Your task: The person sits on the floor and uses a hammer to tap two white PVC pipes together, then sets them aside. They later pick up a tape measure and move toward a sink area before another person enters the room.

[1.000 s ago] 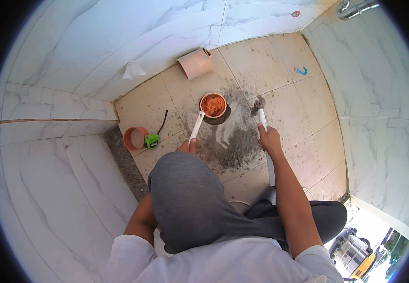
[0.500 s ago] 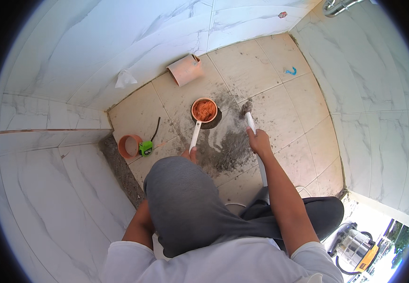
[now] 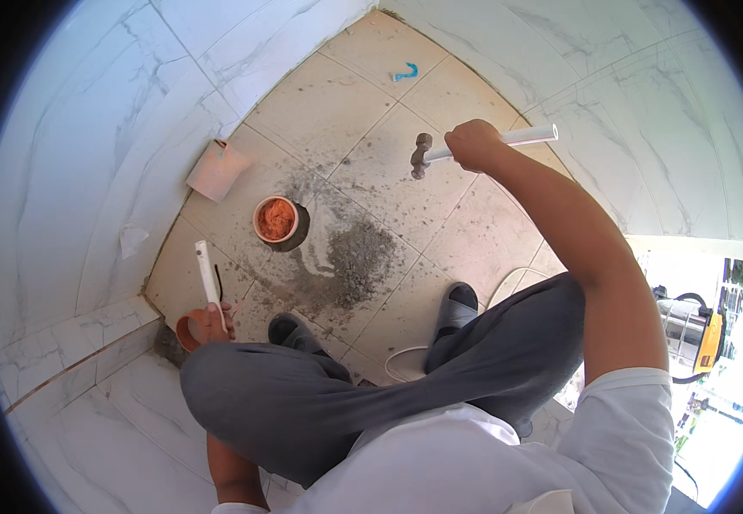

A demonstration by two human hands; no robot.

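Note:
My left hand (image 3: 217,320), low on the left beside an orange pipe ring (image 3: 189,331), is closed round a long white bar (image 3: 207,270) with a small hole near its upper end. In my right hand (image 3: 474,146) is a hammer (image 3: 421,156) with a dark metal head and a white tube-like handle, held well up and to the right with the fist close behind the head. Between the hands, an orange pipe (image 3: 256,221) stands in a hole in the floor, stuffed with crumpled orange material (image 3: 277,220).
Grey rubble (image 3: 358,261) lies on the beige floor tiles (image 3: 427,210). A short pipe piece (image 3: 217,170) rests by the left wall. Farther off is a blue scrap (image 3: 405,72). A white cable (image 3: 397,364) curls near my feet; a vacuum cleaner (image 3: 704,338) stands at right.
My right hand has lifted the hammer away to the right and turned it. My left hand has drawn the white bar back from the pipe toward the left. The view has shifted.

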